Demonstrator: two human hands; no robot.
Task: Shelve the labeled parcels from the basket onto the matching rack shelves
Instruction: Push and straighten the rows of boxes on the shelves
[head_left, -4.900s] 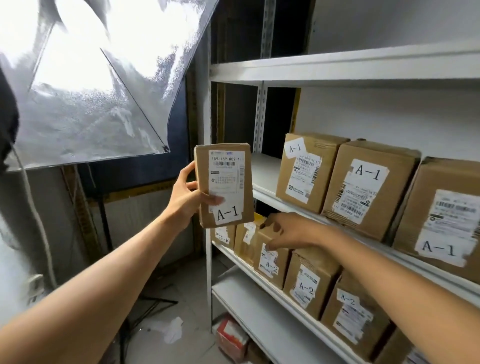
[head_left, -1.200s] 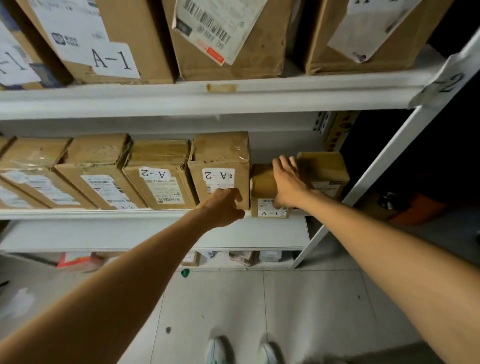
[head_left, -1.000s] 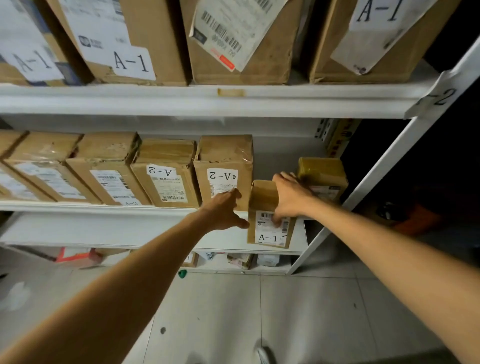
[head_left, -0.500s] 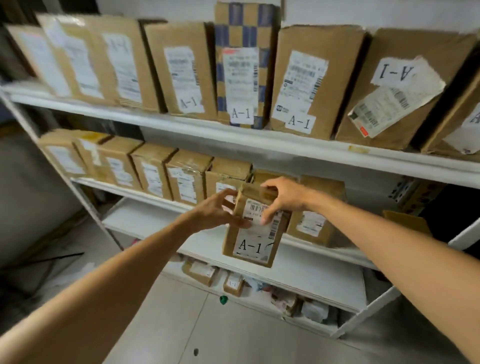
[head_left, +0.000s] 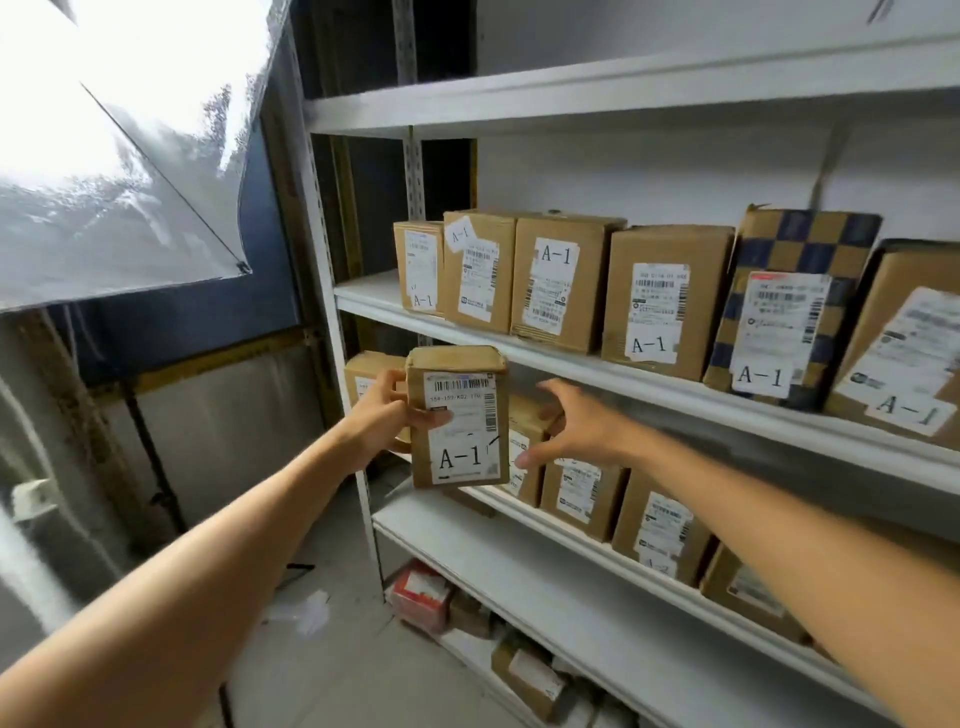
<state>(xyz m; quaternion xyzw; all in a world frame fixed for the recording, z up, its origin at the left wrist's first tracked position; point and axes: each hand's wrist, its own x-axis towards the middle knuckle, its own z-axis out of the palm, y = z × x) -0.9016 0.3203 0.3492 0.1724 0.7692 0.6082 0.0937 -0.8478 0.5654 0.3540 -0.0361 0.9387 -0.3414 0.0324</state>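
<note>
My left hand grips a small brown parcel labelled A-1, held upright in front of the rack's left end, its thumb across the label. My right hand hovers just right of the parcel with fingers spread, touching nothing I can see. Above, the A-1 shelf carries a row of several brown boxes marked A-1, with bare shelf at its left end. Behind the held parcel the lower shelf holds another row of brown boxes. No basket is in view.
The white rack upright stands just left of the parcel. A reflective light panel hangs at upper left. An empty shelf runs above. Small parcels and a red box sit near the floor under the rack.
The A-1 parcel came off the lower shelf in my right hand and passed to my left hand. My right hand let go. My view swung up and left along the rack.
</note>
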